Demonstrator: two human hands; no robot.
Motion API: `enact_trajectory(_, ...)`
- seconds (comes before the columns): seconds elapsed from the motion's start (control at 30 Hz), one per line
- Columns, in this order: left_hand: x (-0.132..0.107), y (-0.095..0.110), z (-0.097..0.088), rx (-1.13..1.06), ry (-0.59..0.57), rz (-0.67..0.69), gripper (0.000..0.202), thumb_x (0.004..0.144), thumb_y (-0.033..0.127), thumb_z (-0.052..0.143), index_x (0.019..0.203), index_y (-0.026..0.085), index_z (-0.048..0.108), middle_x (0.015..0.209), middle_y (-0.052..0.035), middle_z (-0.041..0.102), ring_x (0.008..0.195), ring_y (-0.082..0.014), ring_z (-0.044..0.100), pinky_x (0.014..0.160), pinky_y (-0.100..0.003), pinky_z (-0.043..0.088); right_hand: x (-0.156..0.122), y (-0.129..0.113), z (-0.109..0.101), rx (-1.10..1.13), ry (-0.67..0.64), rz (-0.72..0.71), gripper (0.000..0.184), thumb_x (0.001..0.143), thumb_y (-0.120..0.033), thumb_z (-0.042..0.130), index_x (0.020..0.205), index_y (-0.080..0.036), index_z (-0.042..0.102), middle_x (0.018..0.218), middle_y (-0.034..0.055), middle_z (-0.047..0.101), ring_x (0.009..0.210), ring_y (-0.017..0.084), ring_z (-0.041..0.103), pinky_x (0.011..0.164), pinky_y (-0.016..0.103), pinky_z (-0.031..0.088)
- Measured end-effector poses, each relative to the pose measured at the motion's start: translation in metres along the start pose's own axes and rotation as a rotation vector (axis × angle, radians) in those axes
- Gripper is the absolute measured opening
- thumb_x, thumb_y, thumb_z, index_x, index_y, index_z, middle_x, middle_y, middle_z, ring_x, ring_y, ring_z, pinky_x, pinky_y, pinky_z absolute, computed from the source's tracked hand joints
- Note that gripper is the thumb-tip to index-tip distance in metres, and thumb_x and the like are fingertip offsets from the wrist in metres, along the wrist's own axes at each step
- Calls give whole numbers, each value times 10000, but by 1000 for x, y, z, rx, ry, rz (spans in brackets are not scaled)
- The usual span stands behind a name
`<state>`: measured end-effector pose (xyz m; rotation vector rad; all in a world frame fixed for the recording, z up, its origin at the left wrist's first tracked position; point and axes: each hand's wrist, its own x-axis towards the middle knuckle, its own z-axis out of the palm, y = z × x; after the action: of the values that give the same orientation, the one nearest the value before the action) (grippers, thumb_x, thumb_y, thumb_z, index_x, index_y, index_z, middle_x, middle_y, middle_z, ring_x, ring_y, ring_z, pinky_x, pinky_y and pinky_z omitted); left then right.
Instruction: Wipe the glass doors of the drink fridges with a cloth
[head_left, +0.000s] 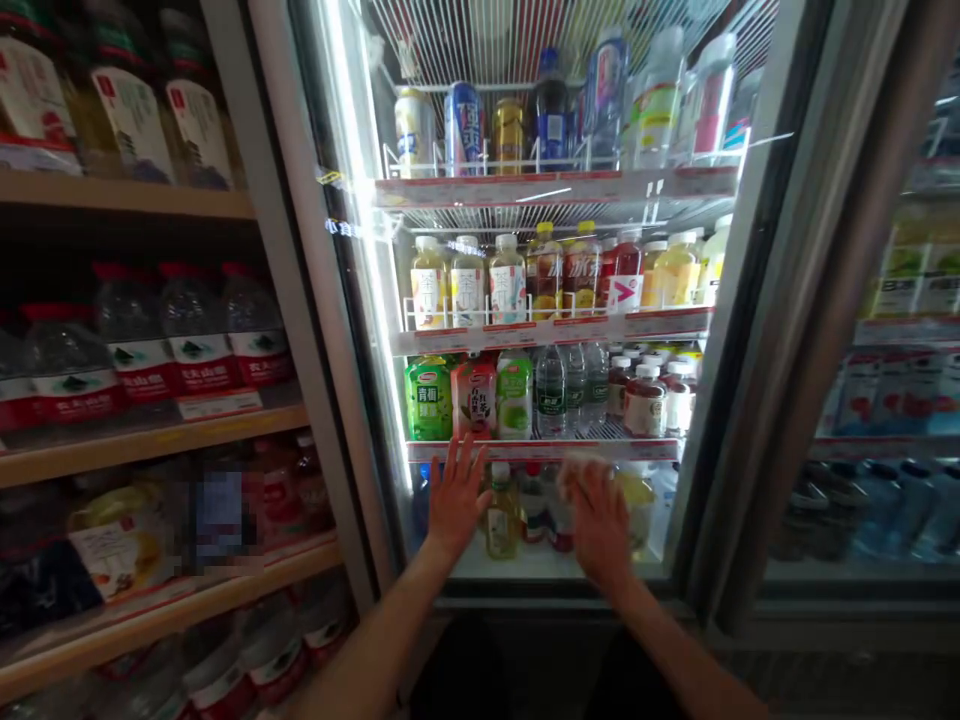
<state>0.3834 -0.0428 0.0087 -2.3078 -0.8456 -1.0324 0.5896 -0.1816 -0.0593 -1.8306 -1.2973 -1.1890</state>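
Lit fridge (pixel 525 571) straight ahead of me
My left hand (pixel 456 497), grip spread wide, is before the bottles (pixel 498 525); my right hand (pixel 602 515) blurs against something pale (pixel 581 466), its grip I cannot tell.

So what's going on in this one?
A person has both bare hands up in front of a lit drinks fridge. The left hand is spread open near the bottom shelf; whether it touches the glass is unclear. The right hand is at about the same height, with something pale and blurred at its fingers. Between the hands, a capped bottle stands on the bottom shelf.
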Motion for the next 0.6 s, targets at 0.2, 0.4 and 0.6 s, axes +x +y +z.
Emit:
enact_trajectory(0.2,1,-3,2,-4,40,36,634,780,357,621,1360,244,392,1444,-119,354,1361,-296,265,1081,-537,251,46,-20,-8,18,-11,-81,548,812,-157,429,1359,-189,412,1464,90,326,1390,248,176,1107,479,137)
enact_trajectory(0.4,-4,-18,-1,5,105,-103,613,774,303,631,1337,184,421,1456,-174,319,1369,-318,239,1073,-528,276,52,-38,-7,40,-43,-258,604,811,-142,417,1408,-171,330,1498,45,256,1408,247,79,1128,484,105)
enact_trajectory(0.6,-22,-66,-8,26,78,-212,628,778,312,629,1347,174,401,1470,-186,284,1377,-341,202,1061,-551,281,51,-81,5,77,-85,-430,582,800,-120,412,1379,-183,383,1490,-4,272,1412,216,40,1144,482,0)
